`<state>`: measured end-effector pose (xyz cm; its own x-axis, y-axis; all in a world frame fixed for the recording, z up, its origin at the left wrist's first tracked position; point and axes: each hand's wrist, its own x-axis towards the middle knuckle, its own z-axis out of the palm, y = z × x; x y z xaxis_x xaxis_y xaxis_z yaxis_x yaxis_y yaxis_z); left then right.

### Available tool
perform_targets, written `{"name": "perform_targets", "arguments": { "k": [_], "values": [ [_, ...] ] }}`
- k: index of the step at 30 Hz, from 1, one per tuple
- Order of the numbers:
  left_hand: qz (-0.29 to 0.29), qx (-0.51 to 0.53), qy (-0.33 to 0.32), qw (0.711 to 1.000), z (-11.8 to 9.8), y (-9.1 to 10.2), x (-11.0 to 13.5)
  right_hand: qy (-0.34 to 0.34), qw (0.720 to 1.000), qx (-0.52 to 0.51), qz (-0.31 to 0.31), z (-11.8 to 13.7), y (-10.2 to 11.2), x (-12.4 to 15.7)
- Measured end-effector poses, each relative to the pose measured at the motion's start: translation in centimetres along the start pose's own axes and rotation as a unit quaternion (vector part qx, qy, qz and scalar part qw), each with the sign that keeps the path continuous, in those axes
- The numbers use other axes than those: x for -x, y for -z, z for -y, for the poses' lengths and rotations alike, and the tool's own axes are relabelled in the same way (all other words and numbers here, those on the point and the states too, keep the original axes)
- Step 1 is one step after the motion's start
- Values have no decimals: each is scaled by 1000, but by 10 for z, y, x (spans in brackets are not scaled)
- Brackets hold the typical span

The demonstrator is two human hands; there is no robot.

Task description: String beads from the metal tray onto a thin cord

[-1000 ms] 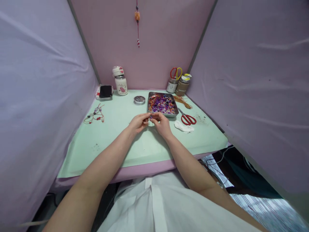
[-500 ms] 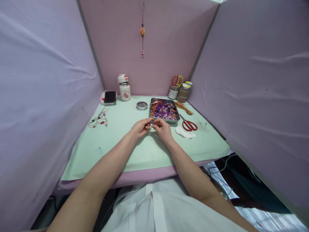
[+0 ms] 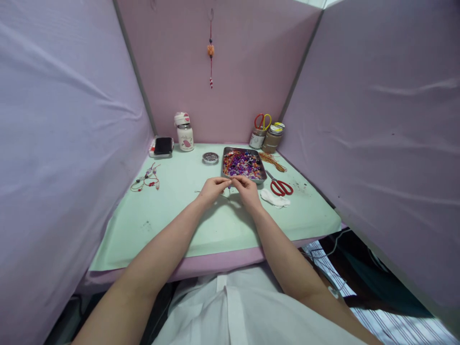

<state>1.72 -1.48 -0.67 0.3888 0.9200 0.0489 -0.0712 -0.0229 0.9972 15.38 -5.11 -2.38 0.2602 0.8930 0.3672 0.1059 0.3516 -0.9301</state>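
Observation:
My left hand (image 3: 214, 188) and my right hand (image 3: 246, 189) meet at the fingertips just in front of the metal tray of beads (image 3: 266, 175). Both are closed in a pinch on a thin cord, mostly hidden by the fingers. A small dark purple bead (image 3: 229, 187) hangs just below the fingertips. Part of the cord's end pokes out left of my left hand. To the right of my right hand lie red-handled scissors (image 3: 281, 187) and a crumpled white cloth (image 3: 275, 198).
Beaded cord bracelets (image 3: 146, 179) lie at left. Behind are a phone (image 3: 163, 145), a white bottle (image 3: 186, 137), a round dish (image 3: 210, 157), brown cords (image 3: 273, 161), a holder with scissors (image 3: 257, 139) and a brown jar (image 3: 272, 140). A beaded pendant (image 3: 210, 50) hangs on the back wall.
My fingertips have come together and shifted slightly right, now pinching at one spot. The small purple bead hangs visible beneath them. The view has tilted up slightly.

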Motion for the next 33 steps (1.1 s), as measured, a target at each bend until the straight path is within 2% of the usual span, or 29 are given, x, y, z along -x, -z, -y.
{"name": "perform_targets", "arguments": {
  "k": [7,13,22,25,28,31,33],
  "values": [
    [-20,-112,-40,993,-3,0,2,22,999,30,14,3,2,2],
    [-41,-224,-101,969,1,3,-1,31,997,76,7,4,2,3],
    [-32,-260,-156,952,3,3,0,27,997,78,-13,1,1,2],
    [-13,-200,-122,972,-1,0,2,-21,999,17,-29,-2,0,0],
    [49,-91,-38,994,-3,-3,5,-84,993,-74,-40,-4,1,-4],
    [131,18,43,990,-4,-5,8,-102,985,-129,-41,-4,6,-7],
    [152,58,82,983,-4,-5,9,-100,983,-150,-46,-1,10,-9]
  ]
}}
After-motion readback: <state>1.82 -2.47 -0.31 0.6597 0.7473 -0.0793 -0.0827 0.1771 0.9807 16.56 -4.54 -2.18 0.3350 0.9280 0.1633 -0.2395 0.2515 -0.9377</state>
